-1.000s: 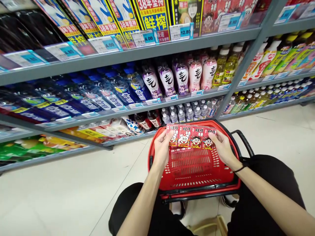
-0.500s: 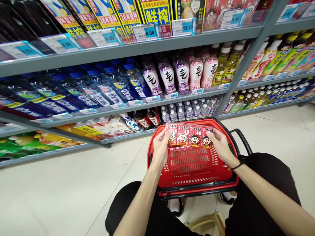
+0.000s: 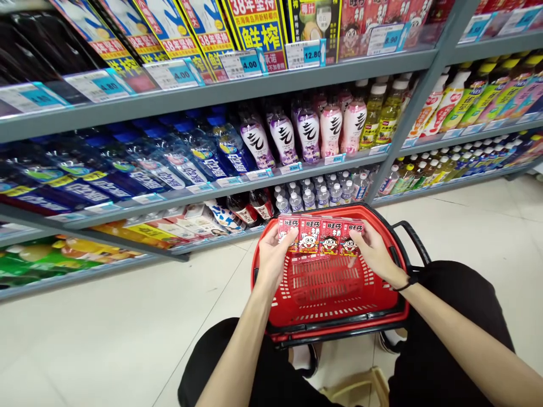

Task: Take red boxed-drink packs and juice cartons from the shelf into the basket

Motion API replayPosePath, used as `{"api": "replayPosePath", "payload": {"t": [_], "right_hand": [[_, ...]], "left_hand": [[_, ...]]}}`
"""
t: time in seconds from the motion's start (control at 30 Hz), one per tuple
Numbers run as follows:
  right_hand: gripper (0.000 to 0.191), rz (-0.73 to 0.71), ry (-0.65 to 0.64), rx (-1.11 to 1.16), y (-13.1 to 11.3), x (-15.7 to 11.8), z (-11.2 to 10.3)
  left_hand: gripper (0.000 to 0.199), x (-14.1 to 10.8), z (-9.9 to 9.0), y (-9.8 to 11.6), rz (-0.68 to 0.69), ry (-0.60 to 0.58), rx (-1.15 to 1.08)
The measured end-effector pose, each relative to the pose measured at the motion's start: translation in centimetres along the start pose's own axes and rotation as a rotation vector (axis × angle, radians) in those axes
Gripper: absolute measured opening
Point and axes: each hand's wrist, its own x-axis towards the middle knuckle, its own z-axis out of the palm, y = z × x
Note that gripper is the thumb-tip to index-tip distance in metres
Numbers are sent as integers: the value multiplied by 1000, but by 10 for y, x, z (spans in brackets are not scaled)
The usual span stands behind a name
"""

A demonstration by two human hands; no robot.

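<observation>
Left hand (image 3: 272, 254) and right hand (image 3: 376, 253) pinch the red pack (image 3: 324, 237) by both ends, seemingly above the open basket (image 3: 339, 299).

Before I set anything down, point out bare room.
Bare floor lies left of the red basket, along the shelving, and right of the black handle. The basket's near half looks bare inside. Crowded: the shelved bottles and the basket's far side, where red cartons are held.
</observation>
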Motion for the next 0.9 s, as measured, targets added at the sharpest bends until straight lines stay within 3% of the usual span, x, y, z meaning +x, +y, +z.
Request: {"api": "replayPosePath", "payload": {"t": [0.1, 0.27, 0.5, 0.73, 0.9], "right_hand": [[47, -28, -85, -45, 3, 2, -4], [50, -156, 6, -126, 1, 7, -13], [32, -419, -99, -256, -15, 12, -21], [29, -444, -109, -264, -19, 10, -22], [42, -317, 17, -189, -12, 12, -18]], "left_hand": [[43, 2, -3, 0, 34, -53, 34], [45, 4, -10, 8, 89, -106, 85], [39, 3, -7, 22, 189, -206, 248], [41, 4, -6, 19, 188, -219, 243], [46, 6, -6, 11, 120, -116, 262]]}}
